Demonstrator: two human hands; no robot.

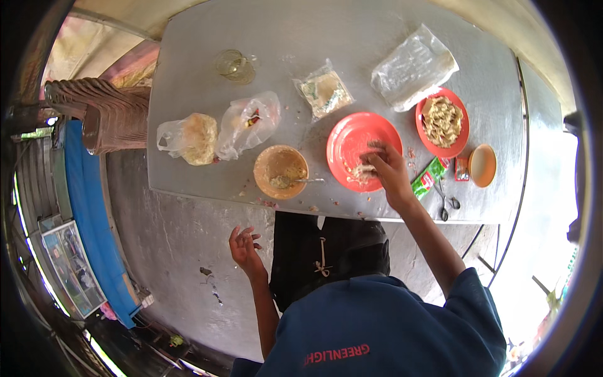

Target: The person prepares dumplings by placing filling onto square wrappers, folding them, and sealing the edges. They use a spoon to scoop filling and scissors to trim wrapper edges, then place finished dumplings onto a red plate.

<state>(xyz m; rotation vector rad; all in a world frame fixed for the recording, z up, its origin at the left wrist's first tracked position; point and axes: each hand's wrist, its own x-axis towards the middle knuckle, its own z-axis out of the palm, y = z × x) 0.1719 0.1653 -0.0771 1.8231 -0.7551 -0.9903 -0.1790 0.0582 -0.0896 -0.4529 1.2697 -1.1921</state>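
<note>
My right hand [392,172] is over a red plastic plate [346,134], fingers curled downward. Pale, sticky food [362,173] lies on the plate's near side, close to the fingertips. Whether the fingers hold some of it, I cannot tell. Away from the table edge, my left hand [245,249] hangs in the air, empty, with its fingers loosely apart. An orange bowl [264,165] left of the plate contains a pale, lumpy mixture and a metal spoon [308,180]. To the right, a smaller red plate [418,123] bears a heap of pale folded pieces [443,122].
Behind the plates lie a clear plastic bag [410,66] and a packet [326,89]. Two filled bags [200,139] and a glass jar [235,67] occupy the left. Scissors [444,202], a green sachet [429,178], a small red box [461,168] and an orange cup [483,166] sit right.
</note>
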